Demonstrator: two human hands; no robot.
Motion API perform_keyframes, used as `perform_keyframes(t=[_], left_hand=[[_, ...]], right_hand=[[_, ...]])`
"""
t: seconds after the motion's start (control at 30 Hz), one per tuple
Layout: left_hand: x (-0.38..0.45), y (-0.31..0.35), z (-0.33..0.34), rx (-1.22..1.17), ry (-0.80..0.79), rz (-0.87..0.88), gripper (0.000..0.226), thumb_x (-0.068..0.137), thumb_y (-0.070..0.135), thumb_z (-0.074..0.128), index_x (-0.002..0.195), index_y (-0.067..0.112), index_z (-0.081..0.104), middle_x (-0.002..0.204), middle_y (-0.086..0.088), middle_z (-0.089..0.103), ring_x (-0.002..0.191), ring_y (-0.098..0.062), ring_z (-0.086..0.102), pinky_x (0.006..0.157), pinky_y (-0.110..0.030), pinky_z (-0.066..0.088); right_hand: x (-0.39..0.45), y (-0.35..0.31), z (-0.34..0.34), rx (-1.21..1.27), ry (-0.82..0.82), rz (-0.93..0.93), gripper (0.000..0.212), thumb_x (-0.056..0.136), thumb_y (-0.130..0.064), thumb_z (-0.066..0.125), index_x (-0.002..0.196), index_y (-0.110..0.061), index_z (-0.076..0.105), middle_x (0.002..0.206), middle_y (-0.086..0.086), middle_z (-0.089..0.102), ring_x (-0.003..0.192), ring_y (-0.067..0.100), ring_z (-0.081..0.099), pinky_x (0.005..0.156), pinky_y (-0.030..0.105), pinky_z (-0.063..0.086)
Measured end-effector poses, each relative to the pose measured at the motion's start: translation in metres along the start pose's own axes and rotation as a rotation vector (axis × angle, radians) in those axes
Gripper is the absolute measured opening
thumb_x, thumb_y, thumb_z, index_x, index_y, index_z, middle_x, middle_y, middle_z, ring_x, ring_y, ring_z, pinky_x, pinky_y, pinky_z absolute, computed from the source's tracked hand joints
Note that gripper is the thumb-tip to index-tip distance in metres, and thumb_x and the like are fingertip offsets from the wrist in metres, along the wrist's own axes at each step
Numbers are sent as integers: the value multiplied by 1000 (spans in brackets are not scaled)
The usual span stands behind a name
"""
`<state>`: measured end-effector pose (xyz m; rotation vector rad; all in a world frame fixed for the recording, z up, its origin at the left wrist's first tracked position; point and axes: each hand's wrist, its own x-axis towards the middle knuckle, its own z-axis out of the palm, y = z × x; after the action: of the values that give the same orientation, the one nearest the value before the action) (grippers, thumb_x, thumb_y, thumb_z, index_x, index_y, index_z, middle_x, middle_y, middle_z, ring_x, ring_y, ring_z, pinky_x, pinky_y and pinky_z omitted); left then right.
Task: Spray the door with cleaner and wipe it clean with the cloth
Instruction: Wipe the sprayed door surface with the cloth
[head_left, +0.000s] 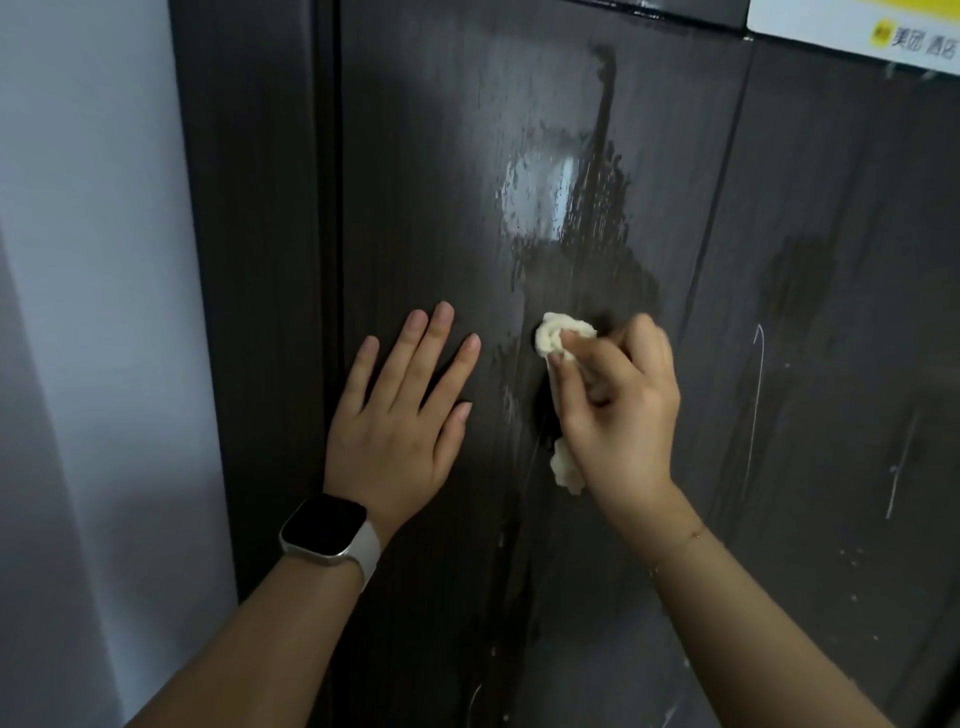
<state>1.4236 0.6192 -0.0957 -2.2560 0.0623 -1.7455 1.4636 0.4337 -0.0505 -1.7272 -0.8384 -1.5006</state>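
A dark brown wood-grain door (426, 182) fills most of the view, with wet streaks and a shiny damp patch (556, 197) near its middle. My right hand (618, 410) grips a bunched cream cloth (556, 340) and presses it against the door just below the wet patch; a bit of cloth sticks out under the palm. My left hand (400, 415) lies flat on the door with fingers spread, left of the cloth, a smartwatch on its wrist. No spray bottle is in view.
The dark door frame (254, 260) runs down the left, with a pale wall (88, 312) beyond it. A white and yellow sign (857, 31) is stuck at the top right. Thin white scratch marks (756, 405) show on the door's right panel.
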Motion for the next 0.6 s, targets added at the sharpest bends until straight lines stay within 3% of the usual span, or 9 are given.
perform_keyframes(t=[0.2,0.37,0.47,0.6], left_hand=[[1,0,0,-16,-5,-4,50,104,34,29,152,19,29,161,-7,16,149,-22,15,121,-44,11],[2,1,0,-22,-1,-8,50,104,35,28,151,19,26,161,-7,14,149,-22,14,121,-44,10],[4,1,-3,-43,-10,-18,50,102,34,32,150,20,28,160,-7,16,148,-21,15,120,-43,10],[13,-2,-20,-126,-9,-18,46,97,26,43,142,19,45,153,-9,35,140,-24,33,115,-41,23]], right_hand=[[38,-4,8,41,101,57,9,88,-10,68,91,-2,72,84,1,40,80,23,47,72,21,36],[-13,7,-3,-15,-138,-118,10,86,-5,70,93,1,71,80,9,50,76,23,47,66,27,38],[13,17,-13,-53,-205,-240,8,87,-6,68,86,2,68,82,12,51,77,27,48,67,32,38],[77,39,-22,25,128,48,13,89,-11,65,97,-3,70,92,6,46,88,30,51,78,36,45]])
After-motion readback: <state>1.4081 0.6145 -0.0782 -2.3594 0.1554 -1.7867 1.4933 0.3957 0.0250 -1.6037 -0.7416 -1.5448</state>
